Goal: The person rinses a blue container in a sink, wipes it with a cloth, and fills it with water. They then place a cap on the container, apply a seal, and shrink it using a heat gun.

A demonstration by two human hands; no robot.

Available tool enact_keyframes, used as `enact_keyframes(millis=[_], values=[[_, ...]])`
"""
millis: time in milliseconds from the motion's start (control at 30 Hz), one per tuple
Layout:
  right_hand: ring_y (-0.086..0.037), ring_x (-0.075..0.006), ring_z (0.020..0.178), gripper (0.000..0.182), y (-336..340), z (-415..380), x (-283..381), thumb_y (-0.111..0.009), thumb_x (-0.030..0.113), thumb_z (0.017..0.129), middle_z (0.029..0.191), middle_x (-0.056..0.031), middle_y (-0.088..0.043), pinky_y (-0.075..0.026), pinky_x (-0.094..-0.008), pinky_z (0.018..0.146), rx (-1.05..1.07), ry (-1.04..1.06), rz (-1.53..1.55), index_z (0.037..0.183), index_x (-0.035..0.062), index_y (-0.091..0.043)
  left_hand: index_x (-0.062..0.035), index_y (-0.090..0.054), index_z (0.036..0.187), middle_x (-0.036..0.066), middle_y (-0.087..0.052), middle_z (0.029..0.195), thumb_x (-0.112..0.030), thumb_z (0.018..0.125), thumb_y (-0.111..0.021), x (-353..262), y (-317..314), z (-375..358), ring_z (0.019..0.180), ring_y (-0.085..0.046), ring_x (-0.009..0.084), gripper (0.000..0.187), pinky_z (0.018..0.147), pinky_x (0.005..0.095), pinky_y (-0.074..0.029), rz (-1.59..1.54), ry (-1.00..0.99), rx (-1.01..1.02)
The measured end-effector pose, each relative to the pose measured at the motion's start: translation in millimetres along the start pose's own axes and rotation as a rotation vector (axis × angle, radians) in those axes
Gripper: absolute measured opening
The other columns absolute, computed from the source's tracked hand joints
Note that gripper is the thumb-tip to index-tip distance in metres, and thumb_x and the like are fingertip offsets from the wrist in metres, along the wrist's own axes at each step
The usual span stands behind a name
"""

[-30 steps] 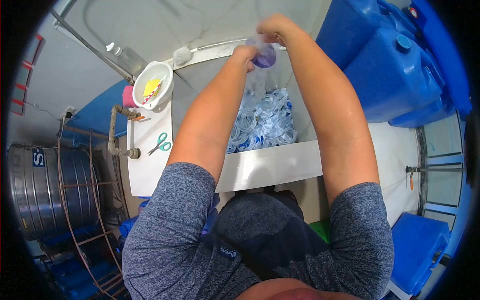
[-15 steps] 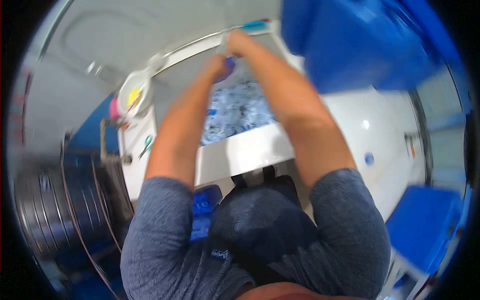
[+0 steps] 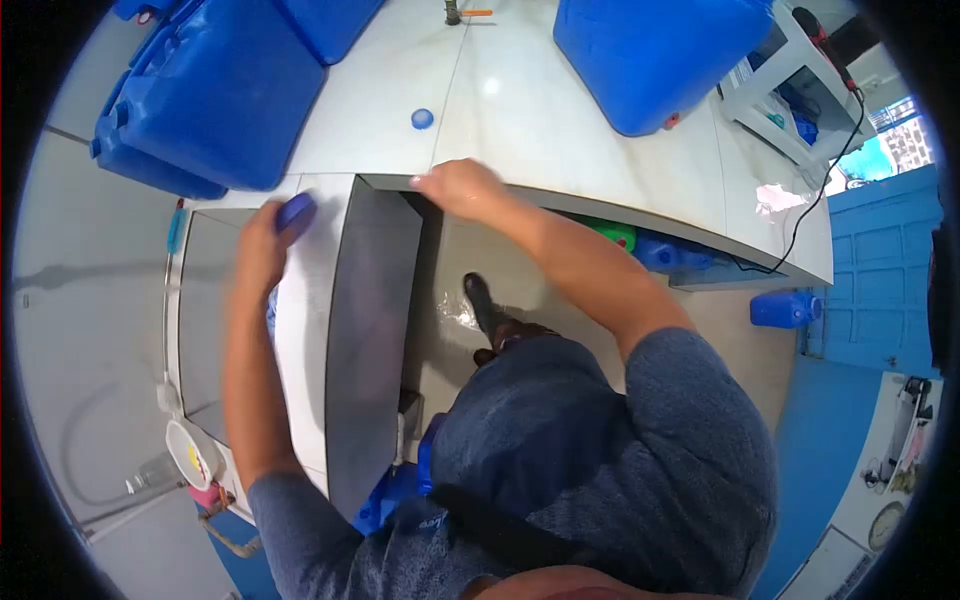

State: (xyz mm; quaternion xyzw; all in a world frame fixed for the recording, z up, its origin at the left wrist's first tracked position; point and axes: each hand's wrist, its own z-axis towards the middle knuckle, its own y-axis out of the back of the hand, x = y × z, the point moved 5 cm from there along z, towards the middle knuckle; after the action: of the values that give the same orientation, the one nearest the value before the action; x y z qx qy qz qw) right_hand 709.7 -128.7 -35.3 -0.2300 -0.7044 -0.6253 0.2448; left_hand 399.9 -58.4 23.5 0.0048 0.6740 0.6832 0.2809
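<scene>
My left hand [image 3: 262,245] is closed around a small rounded purple-blue thing [image 3: 296,214], whose kind I cannot make out. It is above the tiled sink's white rim [image 3: 312,320]. Under the left forearm, a bit of blue shows in the sink; most of it is hidden. My right hand [image 3: 462,188] is over the front edge of the white tiled counter [image 3: 520,100], fingers curled together and slightly blurred. Whether anything is in those fingers is hidden. A round blue cap [image 3: 422,119] lies on the counter just beyond this hand.
Large blue jugs [image 3: 225,95] stand at the left, and another blue jug [image 3: 660,60] sits at the right of the counter. A tap with an orange handle [image 3: 453,12] is at the back. A white bowl [image 3: 190,455] rests by the sink. A black cable [image 3: 822,190] hangs over the counter edge.
The view has swung right, from the sink to the counter. My hands, close together over the sink before, are now apart, the left one still with the purple-blue thing.
</scene>
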Motion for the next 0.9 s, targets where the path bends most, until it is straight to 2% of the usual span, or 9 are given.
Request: enact_keyframes(millis=[67,200,267,433,567,767,833,867,900], values=[[-0.064,-0.0442,0.098,0.053,16,-25,-42,-0.047,0.046,0.1,0.098,-0.0273,-0.068,-0.049,-0.0499,0.089,-0.07,0.082,-0.051,0.091,-0.0002,-0.071,-0.0033,-0.062,0.124,0.022,-0.064,0.12,-0.013,0.086,-0.071,-77,-34,15,0.109,-0.063,0.0376,0.04,0.096,0.0426,-0.049,-0.112,-0.206,0.056],[-0.064,-0.0395,0.11,0.041,85,-100,-100,-0.062,0.037,0.095,0.112,-0.0252,-0.067,-0.049,-0.0462,0.094,-0.363,0.029,0.132,0.115,0.0014,-0.062,-0.0037,-0.059,0.129,0.018,-0.066,0.119,-0.012,0.088,-0.07,-228,-106,34,0.109,-0.064,0.0311,0.043,0.096,0.0389,-0.05,-0.358,-0.276,0.342],[-0.067,-0.0313,0.102,0.049,120,-126,-138,-0.067,0.035,0.094,0.116,-0.0217,-0.066,-0.052,-0.0407,0.092,-0.129,0.048,0.287,0.129,0.0028,-0.055,-0.0043,-0.057,0.133,0.015,-0.067,0.118,-0.013,0.091,-0.069,-297,-146,39,0.106,-0.065,0.0248,0.045,0.092,0.0366,-0.052,-0.63,-0.267,0.538],[-0.067,-0.0323,0.103,0.044,238,-213,-284,-0.066,0.032,0.094,0.121,-0.0206,-0.066,-0.052,-0.0396,0.09,-0.356,-0.064,0.125,0.126,0.0026,-0.059,-0.0013,-0.055,0.136,0.015,-0.067,0.115,-0.017,0.095,-0.068,-449,-243,44,0.098,-0.066,0.0219,0.046,0.087,0.0346,-0.055,-0.757,-0.277,0.626],[-0.064,-0.037,0.109,0.037,344,-253,-409,-0.065,0.031,0.092,0.12,-0.0218,-0.065,-0.05,-0.0434,0.095,-0.529,-0.301,0.003,0.116,0.003,-0.066,-0.0029,-0.052,0.138,0.01,-0.065,0.114,-0.026,0.097,-0.067,-563,-342,56,0.097,-0.065,0.0186,0.05,0.085,0.0349,-0.056,-0.884,0.01,0.899],[-0.061,-0.0411,0.114,0.031,486,-233,-510,-0.06,0.025,0.093,0.126,-0.0207,-0.062,-0.05,-0.0471,0.097,-0.713,-0.452,-0.331,0.117,0.0075,-0.068,-0.0004,-0.052,0.137,0.011,-0.065,0.113,-0.031,0.097,-0.067,-686,-404,83,0.098,-0.064,0.0179,0.053,0.083,0.0311,-0.054,-0.778,-0.061,0.776],[-0.06,-0.0406,0.116,0.034,513,-195,-555,-0.065,0.031,0.091,0.124,-0.0204,-0.064,-0.049,-0.0489,0.097,-0.624,-0.562,-0.544,0.117,0.0111,-0.07,0.0008,-0.057,0.129,0.009,-0.066,0.099,-0.031,0.094,-0.07,-688,-374,89,0.085,-0.063,0.0147,0.049,0.071,0.0296,-0.053,-0.735,-0.065,0.369],[-0.058,-0.0414,0.12,0.034,518,-189,-558,-0.064,0.032,0.091,0.128,-0.0192,-0.063,-0.044,-0.0548,0.101,-0.595,-0.609,-0.584,0.119,0.0122,-0.07,-0.0022,-0.06,0.118,0.004,-0.063,0.09,-0.046,0.094,-0.065,-668,-389,93,0.074,-0.056,0.0111,0.05,0.062,0.0257,-0.048,-0.983,0.197,0.391],[-0.055,-0.0421,0.124,0.035,525,-182,-562,-0.064,0.033,0.091,0.132,-0.0181,-0.062,-0.038,-0.0606,0.106,-0.572,-0.656,-0.625,0.12,0.0133,-0.071,-0.0022,-0.06,0.118,0.004,-0.063,0.09,-0.046,0.094,-0.065,-652,-386,101,0.074,-0.056,0.0111,0.05,0.062,0.0257,-0.048,-0.97,0.233,0.356]])
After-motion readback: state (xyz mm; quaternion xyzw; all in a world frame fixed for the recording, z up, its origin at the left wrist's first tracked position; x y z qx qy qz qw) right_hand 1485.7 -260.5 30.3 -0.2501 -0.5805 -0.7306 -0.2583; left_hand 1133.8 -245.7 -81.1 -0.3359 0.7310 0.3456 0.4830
